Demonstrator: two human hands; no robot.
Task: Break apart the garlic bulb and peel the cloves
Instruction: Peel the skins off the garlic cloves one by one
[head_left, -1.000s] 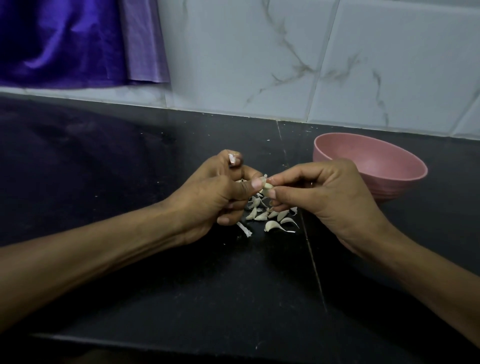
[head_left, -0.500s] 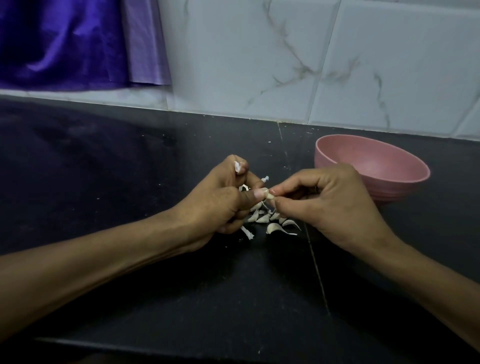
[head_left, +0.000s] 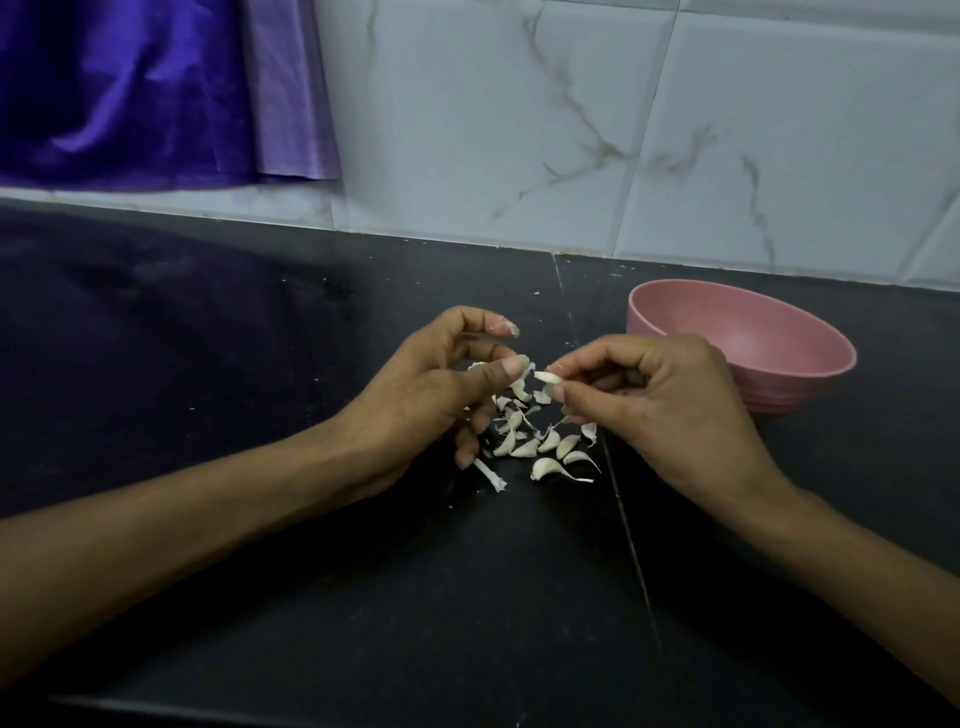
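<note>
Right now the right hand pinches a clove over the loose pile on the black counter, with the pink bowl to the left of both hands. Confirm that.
Not quite: the head view shows the pink bowl to the right, behind the right hand. The clove, pile and black counter are as stated.

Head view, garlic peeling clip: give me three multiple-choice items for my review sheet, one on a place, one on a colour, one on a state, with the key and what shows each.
1. Where does the bowl stand?
A. On the counter behind the right hand
B. By the left elbow
C. Upside down on the garlic pile

2. What colour is the bowl?
A. Green
B. White
C. Pink

3. What is the right hand doing?
A. Lying flat on the counter
B. Pinching a garlic clove at its fingertips
C. Gripping the bowl's rim

Key:
1 A, it sits on the dark counter just past that hand.
2 C, rim and wall are plainly pink.
3 B, the garlic clove sits between its thumb and forefinger, above the loose cloves and skins.
</note>
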